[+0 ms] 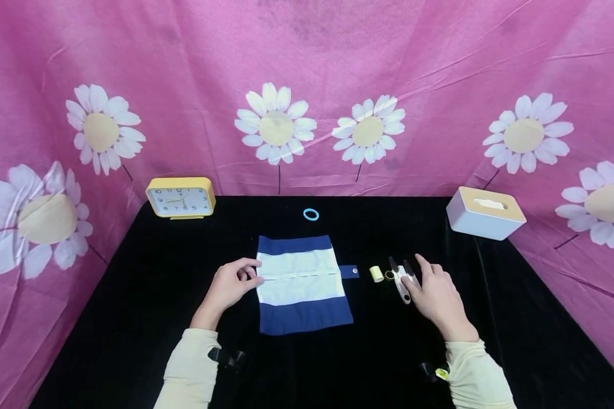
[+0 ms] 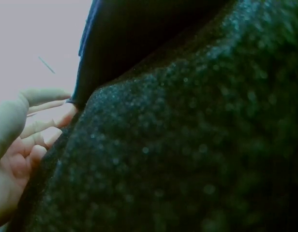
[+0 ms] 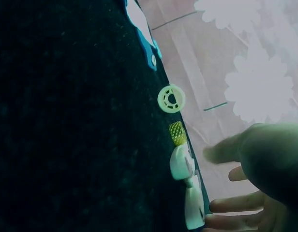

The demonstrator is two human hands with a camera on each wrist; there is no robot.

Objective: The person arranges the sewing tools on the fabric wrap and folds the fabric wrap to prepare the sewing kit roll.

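Observation:
A navy and white fabric pouch [image 1: 302, 312] lies spread flat, its snap tab [image 1: 349, 271] pointing right. At its left edge, the thumb and index finger of my left hand [image 1: 230, 287] pinch the cloth; in the left wrist view the fingertips meet the dark cloth's edge [image 2: 86, 63]. My right hand [image 1: 437, 292] hovers with fingers extended beside small thread snips [image 1: 401, 284] with dark tips, the thumb overlapping them in the head view. Left of the snips are a gold dimpled thimble [image 3: 177, 133] and a yellow thread spool [image 1: 376, 274].
A light blue ring [image 1: 311, 214] lies behind the pouch. At the back left stands a yellow alarm clock [image 1: 181, 197], and at the back right a white tissue box [image 1: 483, 216] with a wood-toned lid. A pink flowered curtain [image 1: 337, 45] surrounds the black-covered table [image 1: 133, 318].

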